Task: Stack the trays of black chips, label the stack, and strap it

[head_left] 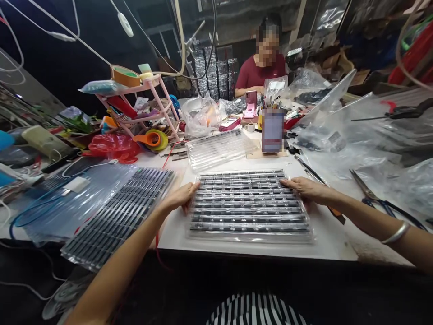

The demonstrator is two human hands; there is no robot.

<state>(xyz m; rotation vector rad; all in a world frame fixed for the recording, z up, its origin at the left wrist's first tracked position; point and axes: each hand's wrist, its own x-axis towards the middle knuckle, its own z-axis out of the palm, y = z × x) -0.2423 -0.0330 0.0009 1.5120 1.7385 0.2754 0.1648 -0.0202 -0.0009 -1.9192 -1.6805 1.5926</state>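
Observation:
A clear plastic tray (pixel 248 203) with several rows of dark strip-like parts lies before me on the white table. At its left edge my left hand (pixel 184 195) is closed on the rim, thumb on top. My right hand (pixel 302 188) grips the opposite edge the same way, near the far right corner. What exactly the dark parts are, I cannot make out. A similar filled tray (pixel 122 214) lies to the left, overhanging the table's front edge. Behind the held tray rests a clear ribbed tray (pixel 219 149) without dark parts.
Scissors (pixel 375 194) and a knife-like tool (pixel 334 212) lie at the right, near heaped plastic bags (pixel 382 149). A phone (pixel 273 131) stands at the back. A pink rack (pixel 149 104) holds tape at the left. Across the table sits another person (pixel 260 67). Cables hang overhead.

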